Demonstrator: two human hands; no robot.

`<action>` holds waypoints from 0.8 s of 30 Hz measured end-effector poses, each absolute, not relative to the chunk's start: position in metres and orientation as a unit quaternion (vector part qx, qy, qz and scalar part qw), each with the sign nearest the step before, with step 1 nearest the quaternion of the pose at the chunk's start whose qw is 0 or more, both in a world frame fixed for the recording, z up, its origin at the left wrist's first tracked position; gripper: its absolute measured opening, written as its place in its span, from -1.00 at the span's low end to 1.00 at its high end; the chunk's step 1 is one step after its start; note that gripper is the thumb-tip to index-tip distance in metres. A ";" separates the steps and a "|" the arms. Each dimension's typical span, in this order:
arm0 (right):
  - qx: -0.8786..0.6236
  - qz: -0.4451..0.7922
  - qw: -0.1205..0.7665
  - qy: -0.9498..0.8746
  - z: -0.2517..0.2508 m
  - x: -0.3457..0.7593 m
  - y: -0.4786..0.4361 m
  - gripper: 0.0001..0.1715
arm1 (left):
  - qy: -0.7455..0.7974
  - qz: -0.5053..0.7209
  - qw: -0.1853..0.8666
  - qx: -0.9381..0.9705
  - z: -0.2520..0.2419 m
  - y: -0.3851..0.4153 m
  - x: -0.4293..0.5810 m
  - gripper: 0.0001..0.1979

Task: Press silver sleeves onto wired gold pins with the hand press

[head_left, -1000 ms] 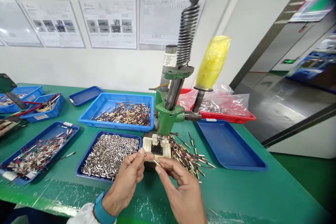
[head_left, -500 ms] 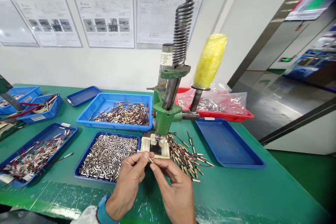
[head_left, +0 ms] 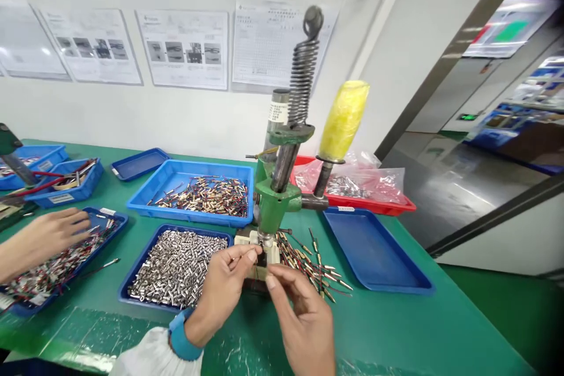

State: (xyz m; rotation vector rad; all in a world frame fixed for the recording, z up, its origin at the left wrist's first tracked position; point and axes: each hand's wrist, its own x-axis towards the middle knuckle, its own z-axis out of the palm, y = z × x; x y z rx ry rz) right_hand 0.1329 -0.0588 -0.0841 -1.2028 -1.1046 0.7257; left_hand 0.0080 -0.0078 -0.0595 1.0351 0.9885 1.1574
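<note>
Head view, nearest first: left hand [head_left: 222,291] and right hand [head_left: 304,323] raised close together, neither clenched nor spread, with a blue wristband [head_left: 184,336] over a white sleeve [head_left: 154,353] at the left wrist. Left fingertips [head_left: 251,254] curled and touching or just beside a cream die block [head_left: 244,239], right fingertips [head_left: 269,279] pinched just below it; anything between them hidden or too small to tell, so no saying whether either hand grips something. Directly ahead of both hands, a green hand press [head_left: 273,200] rising from that block, with a coil spring [head_left: 303,85] on top and a yellow-wrapped handle [head_left: 343,120] leaning to the right. Just right of the right hand, loose gold-tipped pins with thin coloured wires [head_left: 308,264] fanned out on a green bench mat [head_left: 396,329]. Just left of the left hand, a dark-blue tray [head_left: 132,264] heaped with short silver metal tubes [head_left: 176,270]. Farther right, a second dark-blue tray [head_left: 374,252]. Beyond the left hand, a light-blue tray [head_left: 189,218] holding more gold-tipped pins [head_left: 202,197]. Well left of both hands, another person's hand [head_left: 48,238] resting over wired pins [head_left: 57,267] in a dark-blue tray [head_left: 115,220]. Behind the press, a red tray [head_left: 370,205] under a clear plastic bag [head_left: 352,179]. Farthest off, printed sheets [head_left: 185,50] on the white wall
</note>
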 end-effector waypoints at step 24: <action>-0.535 -0.011 0.665 -0.521 0.067 0.197 0.001 -0.60 | 0.383 0.508 0.513 0.576 -0.065 0.019 0.017 -0.69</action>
